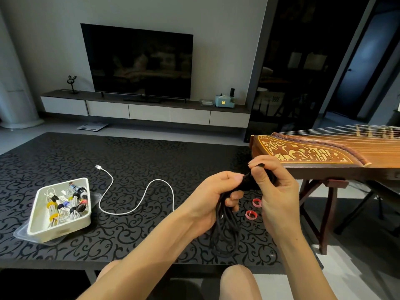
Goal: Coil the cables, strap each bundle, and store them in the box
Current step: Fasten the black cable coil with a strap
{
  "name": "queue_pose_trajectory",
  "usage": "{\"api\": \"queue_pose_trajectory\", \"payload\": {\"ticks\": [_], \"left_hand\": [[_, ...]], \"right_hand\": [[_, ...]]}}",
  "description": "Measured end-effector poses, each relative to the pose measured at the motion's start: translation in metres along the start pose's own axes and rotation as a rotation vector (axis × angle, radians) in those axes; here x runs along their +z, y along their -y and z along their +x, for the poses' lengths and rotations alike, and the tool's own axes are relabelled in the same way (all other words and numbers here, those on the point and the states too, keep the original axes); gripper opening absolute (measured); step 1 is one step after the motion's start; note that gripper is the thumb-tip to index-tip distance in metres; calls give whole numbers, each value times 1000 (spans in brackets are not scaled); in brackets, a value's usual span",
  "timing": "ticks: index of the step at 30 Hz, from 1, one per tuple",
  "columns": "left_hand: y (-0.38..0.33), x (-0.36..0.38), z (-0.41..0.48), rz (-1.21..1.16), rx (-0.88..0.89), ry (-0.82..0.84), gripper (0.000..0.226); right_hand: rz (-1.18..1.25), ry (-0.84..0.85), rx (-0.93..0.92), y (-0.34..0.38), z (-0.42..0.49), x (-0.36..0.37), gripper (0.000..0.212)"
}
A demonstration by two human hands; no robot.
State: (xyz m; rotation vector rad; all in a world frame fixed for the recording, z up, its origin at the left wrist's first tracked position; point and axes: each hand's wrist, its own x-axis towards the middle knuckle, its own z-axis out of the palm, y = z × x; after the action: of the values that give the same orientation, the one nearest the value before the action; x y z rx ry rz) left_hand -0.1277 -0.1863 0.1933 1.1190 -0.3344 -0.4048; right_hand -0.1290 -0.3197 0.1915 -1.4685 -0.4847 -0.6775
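Black cable [226,224], thin and matte, gathered into several long narrow loops. Held in the air over the near right part of the bench [129,156], loops hanging down toward the bench top.

Left hand [213,195] wrapped round the top of the bundle, fingers curled tightly about the loops. Right hand [276,191] close against it, thumb and forefinger pinching a short black end that sticks up from the top of the bundle, remaining fingers bent behind.

Two red straps [251,215] rolled into small rings, lying on the bench just below the hands, near each other but apart.

White cable [138,210] uncoiled, snaking across the middle of the bench, silver plug [98,167] at its far end, other end hidden behind the left forearm.

Cream box [86,221] with rounded corners at the near left, resting on a clear plastic lid [96,197]. Filled with white coiled bundles bound by yellow, black, blue and red straps. Small tan mark on the front wall, too blurred to read.

Bench top black with a glossy scroll pattern. Wooden zither [313,152] with a pale inlaid panel on a stand to the right. Dark television [140,61] on a low console [151,111] beyond, beside a pale blue container [225,101] bearing a yellow bear face.
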Motion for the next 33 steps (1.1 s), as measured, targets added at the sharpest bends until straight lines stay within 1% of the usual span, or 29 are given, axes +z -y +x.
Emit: {"api": "queue_pose_trajectory", "payload": {"ticks": [3,5,7,10,13,15,18,20,22,28,30,33], "left_hand": [[0,1,4,218,87,-111,11],[-2,0,8,309,145,-191,10],[-3,3,10,491,193,-230,10],[0,10,9,823,171,-222,12],[3,13,10,996,192,-162,16],[5,13,12,1060,252,-133,23],[9,18,7,1059,311,-55,21],[10,18,2,1034,318,-20,24],[10,15,-2,1021,306,11,27],[8,14,-6,1060,304,69,10],[8,12,-8,1042,314,78,13],[11,9,-11,1023,351,68,22]], "right_hand": [[-199,40,-111,5,-1,-15,15],[-389,75,-255,10,-9,-23,11],[-501,78,-365,16,-17,-26,9],[-598,68,-460,19,-23,-29,8],[-703,119,-558,10,-23,-30,14],[-706,109,-510,7,-17,-30,17],[-635,82,-343,12,-3,-30,15],[-616,109,-247,15,5,-28,13],[-641,166,-200,15,11,-25,13],[-742,249,-98,20,21,-24,14],[-763,288,6,21,22,-23,17],[-741,364,235,25,27,-20,27]]}}
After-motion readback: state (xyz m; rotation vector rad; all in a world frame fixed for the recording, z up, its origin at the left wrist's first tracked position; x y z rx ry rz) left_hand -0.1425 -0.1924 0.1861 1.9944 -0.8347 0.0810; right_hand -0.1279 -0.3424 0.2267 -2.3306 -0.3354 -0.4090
